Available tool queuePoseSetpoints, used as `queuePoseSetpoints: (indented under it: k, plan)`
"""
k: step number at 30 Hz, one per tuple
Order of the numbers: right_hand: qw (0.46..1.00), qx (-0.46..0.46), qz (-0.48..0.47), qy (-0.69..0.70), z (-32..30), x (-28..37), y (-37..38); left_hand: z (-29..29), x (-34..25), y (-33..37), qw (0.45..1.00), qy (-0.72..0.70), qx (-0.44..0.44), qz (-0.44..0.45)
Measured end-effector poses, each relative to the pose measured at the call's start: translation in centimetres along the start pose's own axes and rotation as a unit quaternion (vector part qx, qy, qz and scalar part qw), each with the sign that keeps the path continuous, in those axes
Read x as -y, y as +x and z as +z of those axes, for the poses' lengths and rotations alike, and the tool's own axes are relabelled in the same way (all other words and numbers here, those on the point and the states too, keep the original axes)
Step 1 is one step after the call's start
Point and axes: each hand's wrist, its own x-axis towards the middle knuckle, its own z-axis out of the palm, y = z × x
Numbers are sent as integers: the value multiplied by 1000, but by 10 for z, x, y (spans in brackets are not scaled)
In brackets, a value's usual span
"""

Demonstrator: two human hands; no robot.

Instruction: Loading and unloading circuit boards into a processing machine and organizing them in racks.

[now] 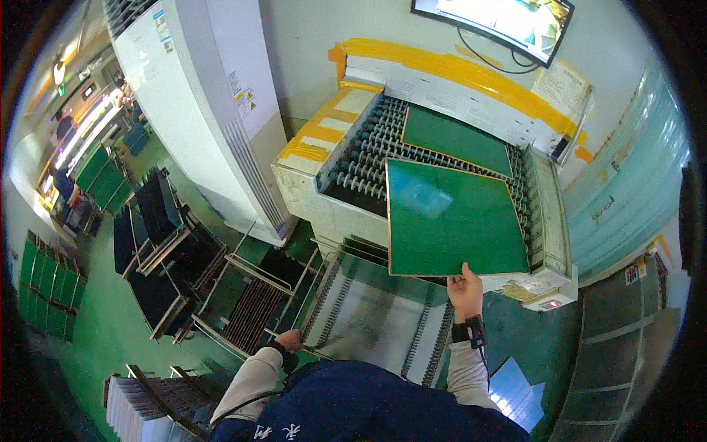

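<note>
My right hand (464,296) grips the near edge of a green panel (458,221), thumb on top and the other fingers out of sight beneath. The panel is flat with a thin copper-toned edge and lies tilted over the near side of a roller conveyor (361,158). Farther back on the rollers is a second green panel (456,140). In front of me stands a slotted rack (372,309) with spring-like rows along its sides. My left hand (289,340) is curled at its near left corner, its fingertips partly hidden.
Left of the rack stand a metal frame cart (254,309) and dark racks (158,258). A tall white cabinet (210,110) rises beside the conveyor. Stacked panels (147,405) stand low on the left. A screen (501,26) hangs above. Another person (65,184) is at far left.
</note>
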Motion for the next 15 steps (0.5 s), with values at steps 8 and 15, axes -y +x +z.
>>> queuePoseSetpoints:
  k: [8,15]
  plan:
    - [981,-25,74,-175,33,-9,-3,37,90,63,973,59,5,222]
    - [951,41,125,-280,40,-12,17,4,8,3,998,49,-9,35]
